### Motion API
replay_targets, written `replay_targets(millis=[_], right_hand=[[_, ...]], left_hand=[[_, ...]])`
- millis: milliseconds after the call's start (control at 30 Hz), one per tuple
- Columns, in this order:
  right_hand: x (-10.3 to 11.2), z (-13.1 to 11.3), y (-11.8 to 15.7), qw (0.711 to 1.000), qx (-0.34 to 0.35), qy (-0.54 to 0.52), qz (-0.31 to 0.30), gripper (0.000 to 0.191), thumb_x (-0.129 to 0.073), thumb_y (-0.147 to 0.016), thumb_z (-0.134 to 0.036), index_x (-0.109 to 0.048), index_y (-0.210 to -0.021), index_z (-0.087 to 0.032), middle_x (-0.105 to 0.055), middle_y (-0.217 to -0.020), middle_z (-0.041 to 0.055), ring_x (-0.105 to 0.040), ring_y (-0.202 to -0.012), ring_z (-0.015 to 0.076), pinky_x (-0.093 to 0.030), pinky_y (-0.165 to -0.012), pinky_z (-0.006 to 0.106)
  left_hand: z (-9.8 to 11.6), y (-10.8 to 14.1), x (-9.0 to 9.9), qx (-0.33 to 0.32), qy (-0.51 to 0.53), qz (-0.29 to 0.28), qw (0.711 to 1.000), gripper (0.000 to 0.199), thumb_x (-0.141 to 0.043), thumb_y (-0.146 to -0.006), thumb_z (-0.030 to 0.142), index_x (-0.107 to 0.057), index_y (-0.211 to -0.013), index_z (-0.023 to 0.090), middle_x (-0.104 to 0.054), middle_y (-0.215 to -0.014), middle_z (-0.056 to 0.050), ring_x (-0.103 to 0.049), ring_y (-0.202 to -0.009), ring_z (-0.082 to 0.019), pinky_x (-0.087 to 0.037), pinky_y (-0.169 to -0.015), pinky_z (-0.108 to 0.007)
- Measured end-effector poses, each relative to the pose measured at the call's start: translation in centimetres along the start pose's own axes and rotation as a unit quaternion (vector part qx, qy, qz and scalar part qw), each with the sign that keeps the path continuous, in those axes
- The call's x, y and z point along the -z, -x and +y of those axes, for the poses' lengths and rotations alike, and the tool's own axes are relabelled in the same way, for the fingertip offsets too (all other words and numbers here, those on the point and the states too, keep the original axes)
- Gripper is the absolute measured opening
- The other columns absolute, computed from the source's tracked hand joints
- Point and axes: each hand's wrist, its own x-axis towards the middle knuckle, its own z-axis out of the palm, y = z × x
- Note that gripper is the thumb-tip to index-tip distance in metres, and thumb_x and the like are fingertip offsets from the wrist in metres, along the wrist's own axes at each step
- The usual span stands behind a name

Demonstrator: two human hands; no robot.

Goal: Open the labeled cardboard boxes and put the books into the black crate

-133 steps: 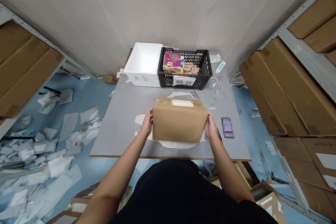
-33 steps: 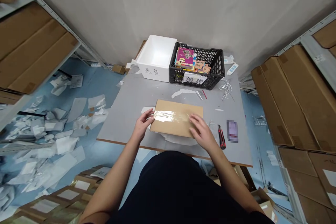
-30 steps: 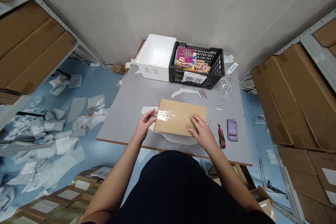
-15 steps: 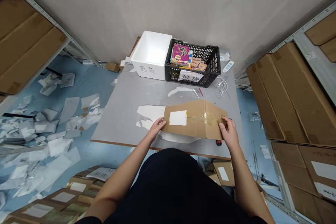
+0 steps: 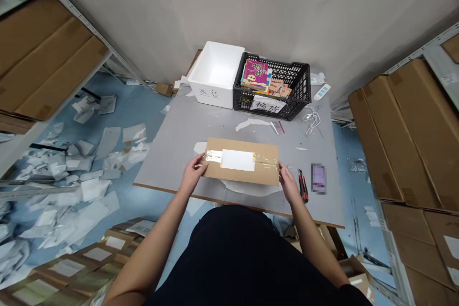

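Grey worktable [image 5: 161,153]: taped cardboard box [image 5: 244,177] held at both ends

Left hand [image 5: 192,172]: fingers grasp the left end of the box, thumb at the near side. Right hand [image 5: 287,184]: fingers grasp the right end, partly hidden by the box edge.

Box is near the front edge of the worktable, long side across, above a white patch [image 5: 247,188]. Contact with the tabletop: cannot tell. Upper face bears a white label [image 5: 237,160] and clear tape [image 5: 267,158].

Just beside the right hand: red-and-black utility knife [image 5: 303,186]; further right, a pixelated purple item [image 5: 318,178].

Rear of worktable: white foam bin [image 5: 222,98] next to a black plastic crate [image 5: 305,83] containing books [image 5: 256,74]. Right of crate: white power strip [image 5: 322,92], coiled white cable [image 5: 312,122].

Floor, left: scattered packaging scraps [image 5: 89,189]. Shelving at both sides carries large cartons [image 5: 412,129].
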Motion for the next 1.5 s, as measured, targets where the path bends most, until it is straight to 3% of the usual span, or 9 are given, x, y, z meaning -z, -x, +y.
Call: replay_targets(millis=[100, 200, 267, 433, 667, 900, 1133, 1333, 1500], right_hand=[[-1.6, -1.9, 0.0, 0.988, 0.098, 0.092, 0.077, 0.051, -0.045, -0.092, -0.053, -0.056, -0.131, -0.021, -0.057, -0.135, 0.0125, -0.052, -0.125, 0.0269, -0.040, -0.107, 0.048], [-2.3, -3.6, 0.1, 0.945, 0.205, 0.256, 0.014, 0.042, -0.047, -0.092, -0.044, -0.060, -0.127, -0.024, -0.058, -0.131, 0.0107, -0.050, -0.125, 0.0272, -0.037, -0.109, 0.049], [-2.5, -4.1, 0.3, 0.914, 0.224, 0.336, -0.024, 0.042, -0.047, -0.092, -0.042, -0.059, -0.129, -0.025, -0.059, -0.128, 0.0107, -0.049, -0.124, 0.0286, -0.038, -0.108, 0.051], [-2.1, -3.7, 0.6, 0.878, 0.212, 0.429, 0.021, 0.049, -0.047, -0.092, -0.046, -0.055, -0.133, -0.021, -0.055, -0.126, 0.0143, -0.045, -0.124, 0.0320, -0.038, -0.105, 0.053], [3.4, -2.1, -0.4, 0.886, 0.147, 0.432, 0.088, 0.061, -0.047, -0.088, -0.058, -0.050, -0.134, -0.017, -0.049, -0.132, 0.0177, -0.044, -0.125, 0.0334, -0.036, -0.106, 0.054], [8.7, 0.1, -1.6, 0.920, 0.108, 0.358, 0.114, 0.062, -0.045, -0.087, -0.062, -0.050, -0.131, -0.018, -0.047, -0.136, 0.0163, -0.043, -0.128, 0.0301, -0.034, -0.108, 0.051], [6.3, 1.1, -2.1, 0.941, 0.119, 0.301, 0.104, 0.063, -0.045, -0.087, -0.063, -0.049, -0.132, -0.020, -0.047, -0.136, 0.0152, -0.042, -0.130, 0.0289, -0.033, -0.109, 0.052], [1.8, -0.4, -1.0, 0.984, 0.058, 0.163, -0.047, 0.058, -0.043, -0.088, -0.064, -0.056, -0.128, -0.025, -0.062, -0.124, 0.0115, -0.057, -0.117, 0.0268, -0.048, -0.096, 0.047], [-1.2, -6.4, 2.1, 0.972, 0.175, 0.133, 0.079, 0.047, -0.039, -0.096, -0.046, -0.047, -0.136, -0.024, -0.054, -0.136, 0.0118, -0.053, -0.124, 0.0255, -0.043, -0.105, 0.047]], left_hand=[[0.4, 0.3, 0.2, 0.001, -0.001, -0.010, 1.000, 0.058, -0.074, -0.072, 0.045, -0.062, -0.125, 0.023, -0.062, -0.117, -0.009, -0.058, -0.102, -0.021, -0.048, -0.088, -0.034], [0.5, 0.5, -0.8, 0.003, 0.043, -0.021, 0.999, 0.056, -0.073, -0.073, 0.044, -0.063, -0.123, 0.022, -0.064, -0.117, -0.009, -0.058, -0.104, -0.022, -0.048, -0.090, -0.036], [0.3, 0.4, -1.4, 0.003, 0.079, -0.024, 0.997, 0.053, -0.073, -0.074, 0.044, -0.064, -0.121, 0.021, -0.065, -0.116, -0.010, -0.059, -0.106, -0.022, -0.048, -0.092, -0.036], [-1.0, -0.6, -1.9, 0.041, 0.104, -0.012, 0.994, 0.054, -0.070, -0.075, 0.049, -0.063, -0.121, 0.022, -0.062, -0.122, -0.011, -0.059, -0.111, -0.024, -0.049, -0.090, -0.037], [-3.3, -0.9, -2.6, 0.139, 0.055, -0.026, 0.988, 0.066, -0.069, -0.075, 0.055, -0.054, -0.130, 0.023, -0.055, -0.131, -0.014, -0.054, -0.121, -0.026, -0.049, -0.090, -0.037], [-1.1, 0.3, -5.2, 0.128, 0.109, -0.166, 0.972, 0.063, -0.072, -0.073, 0.053, -0.058, -0.125, 0.021, -0.057, -0.133, -0.014, -0.057, -0.117, -0.027, -0.047, -0.096, -0.040], [-0.1, 0.3, -5.2, 0.077, 0.149, -0.036, 0.985, 0.071, -0.075, -0.071, 0.045, -0.051, -0.134, 0.022, -0.057, -0.129, -0.013, -0.056, -0.118, -0.024, -0.044, -0.099, -0.039], [3.7, 0.3, -2.1, -0.017, 0.185, -0.006, 0.983, 0.061, -0.075, -0.073, 0.038, -0.057, -0.129, 0.023, -0.065, -0.116, -0.009, -0.060, -0.109, -0.021, -0.045, -0.098, -0.037], [5.9, 0.9, -2.2, -0.049, 0.150, -0.045, 0.987, 0.050, -0.075, -0.075, 0.036, -0.064, -0.121, 0.023, -0.066, -0.111, -0.007, -0.061, -0.103, -0.020, -0.046, -0.097, -0.037]])
